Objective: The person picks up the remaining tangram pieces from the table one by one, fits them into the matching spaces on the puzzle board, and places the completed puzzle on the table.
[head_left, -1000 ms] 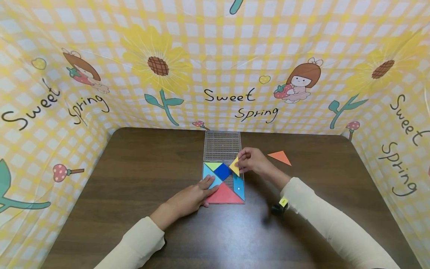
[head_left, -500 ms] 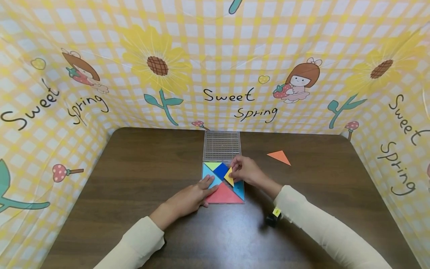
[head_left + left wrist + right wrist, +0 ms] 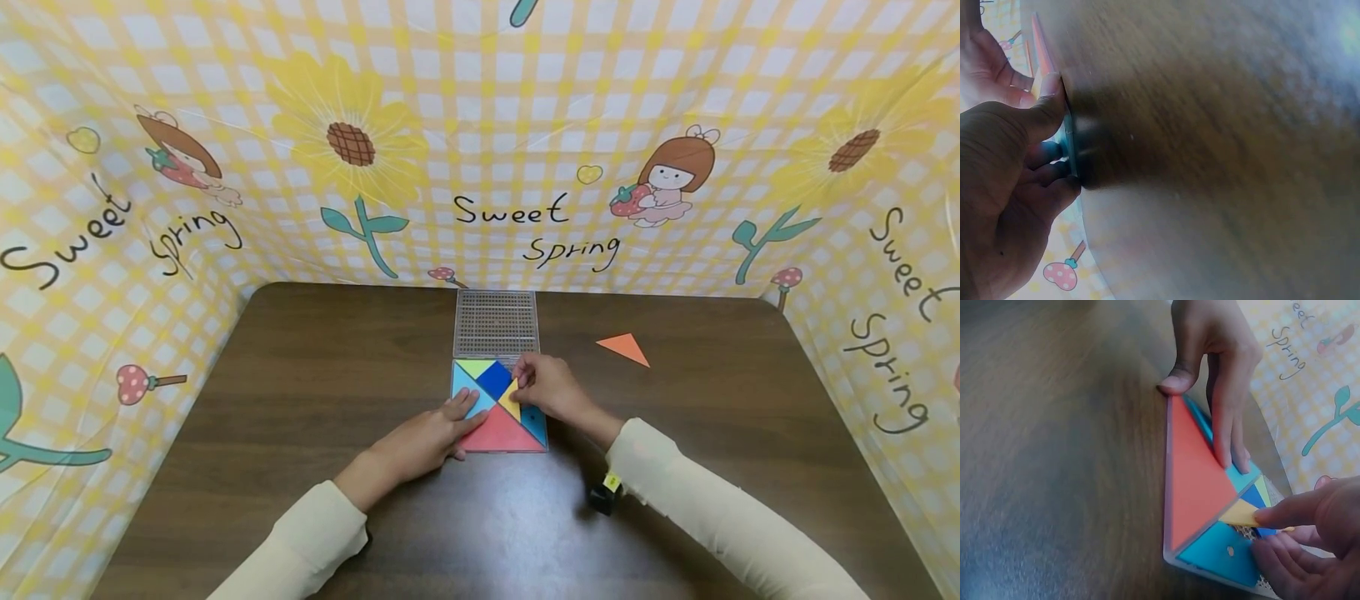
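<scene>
A tangram sits in a square clear tray [image 3: 504,452] on the table. My left hand [image 3: 423,443] rests over the tray's left side, its straight fingers pressing the light blue triangle [image 3: 462,382] and its thumb by the red triangle [image 3: 1194,487]. With thumb and fingertips my right hand [image 3: 553,388] pinches a yellow triangle [image 3: 511,404] low in the gap beside the dark blue square [image 3: 494,379]; in the right wrist view the yellow piece [image 3: 1239,514] looks slightly tilted. A blue piece with a pale dot [image 3: 1219,550] lies at the right, partly under my right hand. A light green triangle [image 3: 475,366] fills the far-left corner.
The opened clear lid [image 3: 497,323], with a gridded look, lies flat behind the tray. An orange triangle [image 3: 627,349] lies loose on the dark wooden table [image 3: 315,358], right of the lid. Checked cloth [image 3: 480,125] walls enclose the back and sides.
My right hand has carried the yellow triangle left and down, from above the blue pieces into the gap between the dark blue square and red triangle. The left hand has stayed put.
</scene>
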The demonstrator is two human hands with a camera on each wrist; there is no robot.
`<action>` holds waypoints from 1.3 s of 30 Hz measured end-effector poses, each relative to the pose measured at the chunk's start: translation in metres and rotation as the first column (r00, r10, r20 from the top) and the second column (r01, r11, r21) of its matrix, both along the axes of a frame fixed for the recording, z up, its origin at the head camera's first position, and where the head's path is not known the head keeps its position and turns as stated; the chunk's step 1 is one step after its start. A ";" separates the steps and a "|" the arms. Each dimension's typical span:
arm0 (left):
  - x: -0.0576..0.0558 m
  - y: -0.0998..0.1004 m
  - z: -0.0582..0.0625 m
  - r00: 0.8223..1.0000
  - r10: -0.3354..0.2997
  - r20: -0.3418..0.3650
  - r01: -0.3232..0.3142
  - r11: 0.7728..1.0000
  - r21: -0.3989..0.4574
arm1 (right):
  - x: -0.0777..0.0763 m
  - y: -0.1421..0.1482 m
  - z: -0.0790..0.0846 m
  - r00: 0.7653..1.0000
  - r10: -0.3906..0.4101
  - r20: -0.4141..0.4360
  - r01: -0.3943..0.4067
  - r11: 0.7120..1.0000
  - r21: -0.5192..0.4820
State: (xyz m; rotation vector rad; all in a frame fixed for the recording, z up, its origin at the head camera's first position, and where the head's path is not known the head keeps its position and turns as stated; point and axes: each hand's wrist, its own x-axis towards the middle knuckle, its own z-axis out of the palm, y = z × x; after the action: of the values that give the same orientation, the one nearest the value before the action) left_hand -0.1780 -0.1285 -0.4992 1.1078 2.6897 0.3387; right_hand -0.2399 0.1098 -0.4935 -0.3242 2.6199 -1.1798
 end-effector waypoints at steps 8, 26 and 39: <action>0.000 0.000 0.001 1.000 0.000 -0.008 0.000 1.000 -0.005 | 0.002 -0.002 -0.003 0.998 -0.011 -0.061 0.018 0.994 0.109; 0.000 0.001 -0.001 1.000 -0.001 -0.017 0.001 1.000 0.006 | -0.004 -0.007 -0.006 0.998 0.001 -0.061 0.010 0.983 0.181; 0.000 0.001 0.000 1.000 0.003 -0.008 -0.003 1.000 -0.004 | -0.020 0.004 0.003 0.999 0.031 0.044 -0.039 0.982 0.186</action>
State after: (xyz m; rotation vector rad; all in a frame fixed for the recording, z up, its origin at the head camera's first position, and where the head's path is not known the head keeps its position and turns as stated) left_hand -0.1775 -0.1278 -0.4987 1.1063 2.6982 0.3297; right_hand -0.2601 0.1139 -0.4901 -0.3044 2.6516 -0.9103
